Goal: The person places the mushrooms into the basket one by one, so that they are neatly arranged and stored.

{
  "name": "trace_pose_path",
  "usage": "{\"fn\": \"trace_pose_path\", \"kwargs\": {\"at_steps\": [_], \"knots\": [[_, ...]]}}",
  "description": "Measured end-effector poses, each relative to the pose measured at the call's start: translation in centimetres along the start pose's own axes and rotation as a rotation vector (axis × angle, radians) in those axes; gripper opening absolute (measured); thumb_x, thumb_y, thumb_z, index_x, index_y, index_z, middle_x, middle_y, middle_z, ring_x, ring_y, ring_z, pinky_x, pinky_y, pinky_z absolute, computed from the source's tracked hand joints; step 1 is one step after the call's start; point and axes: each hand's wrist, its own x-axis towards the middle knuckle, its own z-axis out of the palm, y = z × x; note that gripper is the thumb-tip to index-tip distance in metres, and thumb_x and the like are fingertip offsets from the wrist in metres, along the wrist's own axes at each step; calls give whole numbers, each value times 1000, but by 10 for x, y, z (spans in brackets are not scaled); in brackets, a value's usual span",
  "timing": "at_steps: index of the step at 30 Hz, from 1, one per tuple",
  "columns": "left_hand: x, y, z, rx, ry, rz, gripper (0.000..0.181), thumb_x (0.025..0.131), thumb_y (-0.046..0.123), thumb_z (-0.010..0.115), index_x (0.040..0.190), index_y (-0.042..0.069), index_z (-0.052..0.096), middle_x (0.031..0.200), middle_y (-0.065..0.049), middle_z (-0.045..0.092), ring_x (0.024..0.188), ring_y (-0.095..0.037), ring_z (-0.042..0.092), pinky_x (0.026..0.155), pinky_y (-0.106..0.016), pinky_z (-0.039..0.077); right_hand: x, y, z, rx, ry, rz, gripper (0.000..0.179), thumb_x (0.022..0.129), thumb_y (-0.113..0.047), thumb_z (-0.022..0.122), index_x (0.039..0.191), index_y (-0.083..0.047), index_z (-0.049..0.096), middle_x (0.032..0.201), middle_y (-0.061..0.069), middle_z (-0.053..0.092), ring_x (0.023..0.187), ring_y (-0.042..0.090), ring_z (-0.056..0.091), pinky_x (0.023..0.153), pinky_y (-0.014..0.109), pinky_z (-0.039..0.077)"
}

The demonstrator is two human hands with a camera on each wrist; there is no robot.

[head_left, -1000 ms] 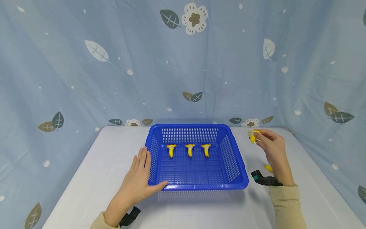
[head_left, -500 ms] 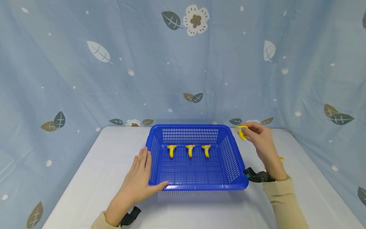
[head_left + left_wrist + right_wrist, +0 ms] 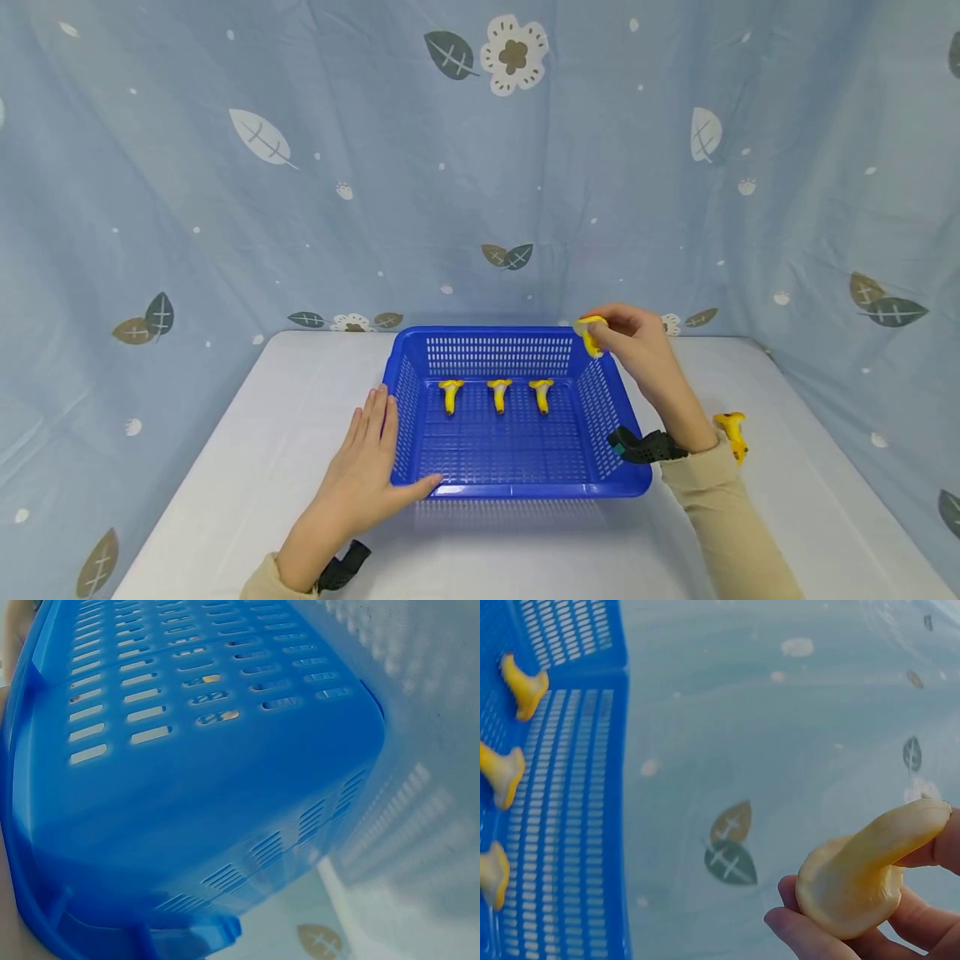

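Note:
My right hand (image 3: 641, 346) pinches a yellow trumpet-shaped mushroom (image 3: 594, 337) above the back right corner of a blue plastic basket (image 3: 510, 490). In the right wrist view, thumb and fingers hold this mushroom (image 3: 855, 889) by its cap, its pale stem on top. Straight fingers of my left hand (image 3: 358, 479) rest along the basket's left side, with the thumb on the front rim. Three similar mushrooms lie in a row inside: one at left (image 3: 450, 397), one in the middle (image 3: 499, 396), one at right (image 3: 542, 396). The left wrist view mostly shows the basket's outer wall (image 3: 195, 795).
Another yellow mushroom (image 3: 732, 435) lies on the white tablecloth (image 3: 810, 500), right of the basket beside my right sleeve. A blue patterned curtain (image 3: 375, 167) hangs behind the table.
My right hand has carried the mushroom left, from right of the basket to over its back right corner. The mushroom on the table has come into fuller view. My left hand stays put.

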Motion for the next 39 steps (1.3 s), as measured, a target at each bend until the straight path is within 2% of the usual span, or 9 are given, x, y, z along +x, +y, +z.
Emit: {"fn": "trace_pose_path", "kwargs": {"at_steps": [9, 19, 22, 30, 39], "knots": [[0, -1, 0, -6, -2, 2, 125, 78, 82, 54, 155, -8, 13, 164, -23, 0, 151, -34, -5, 121, -52, 9, 17, -13, 28, 149, -69, -28, 22, 95, -7, 63, 109, 8, 69, 89, 8, 69, 78, 18, 63, 73, 27, 55], [0, -1, 0, 7, -2, 1, 126, 78, 84, 52, 155, -8, 14, 164, -23, 0, 151, -35, -5, 121, -53, 10, 32, -22, 65, 199, -173, -40, 20, 93, -9, 69, 109, 2, 72, 105, 14, 71, 94, 24, 67, 85, 37, 56], [-1, 0, 0, 4, -3, -4, 125, 78, 82, 55, 155, -8, 14, 164, -23, 0, 151, -36, -3, 121, -54, 10, 36, -19, 77, 227, -231, -62, 18, 93, -9, 69, 109, 1, 73, 107, 14, 71, 97, 25, 67, 87, 37, 56], [0, 1, -1, 7, -11, -9, 124, 78, 80, 58, 155, -8, 14, 164, -24, 1, 151, -38, -1, 120, -55, 11, 41, -6, 109, 319, -357, -40, 20, 93, -10, 69, 111, -1, 74, 109, 12, 71, 98, 27, 67, 90, 41, 56], [1, 1, -2, 9, -10, -6, 124, 78, 79, 58, 155, -8, 15, 164, -23, 1, 151, -37, -2, 120, -55, 11, 41, 15, 139, 247, -402, 16, 20, 91, -16, 73, 108, -5, 77, 107, 6, 73, 96, 26, 67, 90, 43, 55]]}}
